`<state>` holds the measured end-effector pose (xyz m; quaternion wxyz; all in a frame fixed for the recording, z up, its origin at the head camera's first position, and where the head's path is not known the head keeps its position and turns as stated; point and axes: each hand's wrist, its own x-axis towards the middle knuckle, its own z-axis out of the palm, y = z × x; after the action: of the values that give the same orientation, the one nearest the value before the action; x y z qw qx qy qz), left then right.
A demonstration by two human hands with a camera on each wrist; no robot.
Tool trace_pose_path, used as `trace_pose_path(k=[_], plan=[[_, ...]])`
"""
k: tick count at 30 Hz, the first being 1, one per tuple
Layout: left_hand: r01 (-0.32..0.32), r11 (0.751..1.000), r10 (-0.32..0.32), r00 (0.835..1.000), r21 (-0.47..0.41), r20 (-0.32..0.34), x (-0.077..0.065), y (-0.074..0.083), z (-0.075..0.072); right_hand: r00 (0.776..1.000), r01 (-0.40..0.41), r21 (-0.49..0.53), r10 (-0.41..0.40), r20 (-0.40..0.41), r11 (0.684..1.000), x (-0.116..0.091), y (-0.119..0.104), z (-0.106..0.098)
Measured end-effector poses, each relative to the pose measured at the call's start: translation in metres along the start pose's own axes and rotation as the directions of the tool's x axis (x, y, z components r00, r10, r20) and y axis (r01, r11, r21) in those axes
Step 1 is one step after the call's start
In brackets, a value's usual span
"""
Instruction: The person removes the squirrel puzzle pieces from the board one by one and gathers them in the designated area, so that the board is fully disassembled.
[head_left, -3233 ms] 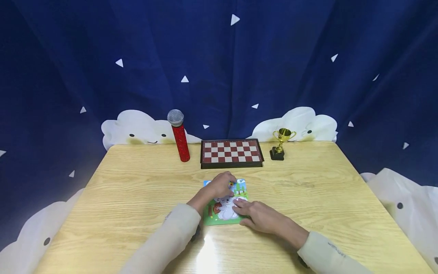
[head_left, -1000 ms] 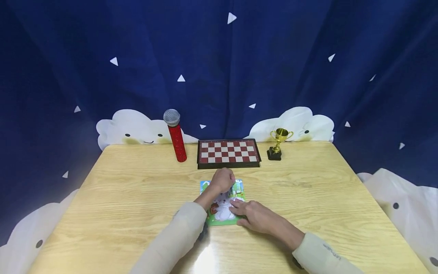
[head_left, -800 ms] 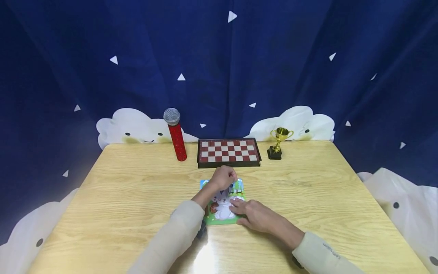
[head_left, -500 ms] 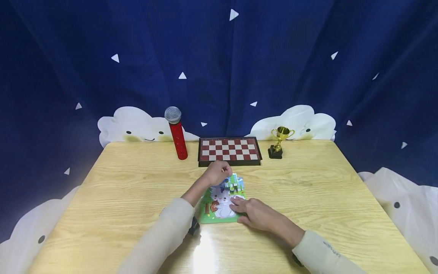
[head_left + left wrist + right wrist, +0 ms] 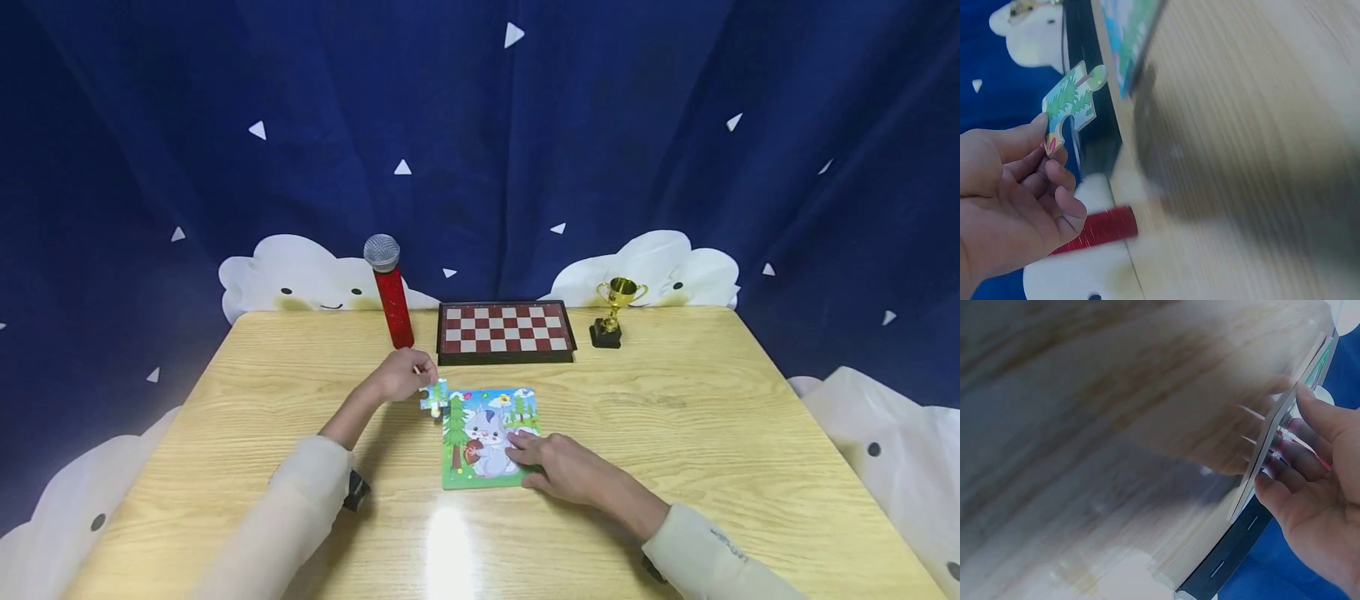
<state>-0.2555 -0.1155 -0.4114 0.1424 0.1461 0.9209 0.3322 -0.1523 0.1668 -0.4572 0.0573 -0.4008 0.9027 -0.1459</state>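
Note:
My left hand [image 5: 401, 375] pinches a jigsaw piece [image 5: 435, 397] between thumb and fingers, up off the table, just past the upper left corner of a squirrel jigsaw puzzle [image 5: 491, 467]. In the left wrist view the piece [image 5: 1067, 100] shows green trees on pale blue, with a rounded tab and a notch. My right hand [image 5: 566, 471] rests on the puzzle's right side, fingers laid over the squirrel's tail. From the right wrist view, its thumb touches the near edge of the puzzle [image 5: 1266, 434]; the fingertips lie on the picture.
Behind the puzzle stands a red-and-white checkered board [image 5: 505, 330] in a black frame. A red microphone [image 5: 393, 304] is upright at its left, a small gold trophy cup [image 5: 617, 307] at its right. A blue curtain [image 5: 480, 125] hangs behind the wooden table [image 5: 675, 433].
My left hand has lifted the jigsaw piece from the puzzle's upper part and carried it left, past the puzzle's edge. The right hand has stayed on the puzzle.

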Motion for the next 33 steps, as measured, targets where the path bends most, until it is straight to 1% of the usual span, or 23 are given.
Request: trace_pose_path(k=[3, 6, 10, 14, 16, 18, 23, 26, 33], plan=[[0.018, 0.999, -0.018, 1.000, 0.026, 0.009, -0.006, -0.014, -0.009, 1.000, -0.008, 0.005, 0.008, 0.003, 1.000, 0.000, 0.001, 0.000], [0.035, 0.999, -0.036, 0.999, 0.040, 0.023, -0.011, -0.024, -0.014, 1.000, -0.023, 0.012, 0.023, 0.010, 1.000, -0.001, 0.001, 0.000], [0.041, 0.997, -0.044, 0.998, 0.058, 0.049, -0.015, -0.034, -0.017, 0.999, -0.028, 0.011, 0.028, 0.017, 1.000, -0.002, 0.001, 0.000], [0.063, 0.996, -0.066, 0.996, 0.061, 0.056, -0.017, -0.041, -0.017, 1.000, -0.017, 0.001, 0.017, 0.013, 1.000, -0.001, 0.000, -0.001], [0.085, 0.995, -0.087, 0.995, 0.059, 0.045, -0.017, -0.044, -0.015, 1.000, -0.012, -0.004, 0.012, 0.011, 1.000, -0.001, 0.000, -0.001], [0.089, 0.994, -0.091, 0.995, 0.062, 0.030, -0.016, -0.048, -0.013, 1.000, -0.010, -0.013, 0.010, 0.014, 1.000, 0.000, 0.001, -0.001], [0.123, 0.992, -0.122, 0.992, 0.037, -0.014, -0.015, -0.056, -0.003, 1.000, -0.007, -0.019, 0.007, 0.012, 1.000, -0.001, 0.000, 0.001], [0.148, 0.989, -0.147, 0.988, 0.021, -0.040, -0.014, -0.057, 0.002, 1.000, -0.009, -0.017, 0.009, 0.011, 1.000, -0.001, 0.000, 0.000], [0.173, 0.984, -0.167, 0.980, 0.049, -0.109, -0.011, -0.057, 0.008, 1.000, -0.010, -0.016, 0.010, 0.010, 1.000, 0.000, 0.002, 0.001]])
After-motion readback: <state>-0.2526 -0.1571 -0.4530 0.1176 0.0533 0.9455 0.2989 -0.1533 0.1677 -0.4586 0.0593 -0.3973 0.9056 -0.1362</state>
